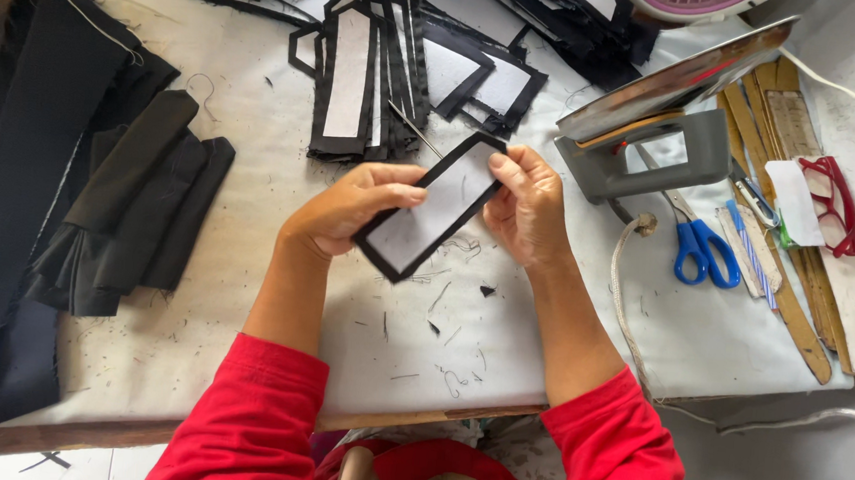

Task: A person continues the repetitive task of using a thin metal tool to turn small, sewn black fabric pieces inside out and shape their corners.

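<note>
Both of my hands hold one narrow black fabric piece with a white lining (432,210), tilted, above the white padded table (244,287). My left hand (344,209) pinches its lower left long edge with thumb on top. My right hand (525,205) grips its upper right end. Red sleeves cover both forearms.
A stack of similar black-and-white pieces (359,75) lies just behind my hands, more at the back (484,79). Folded dark cloth (134,200) sits left. An iron tipped on its side (657,116), blue-handled scissors (703,251), wooden rulers (805,296) and red glasses (836,203) are right. Thread scraps litter the table.
</note>
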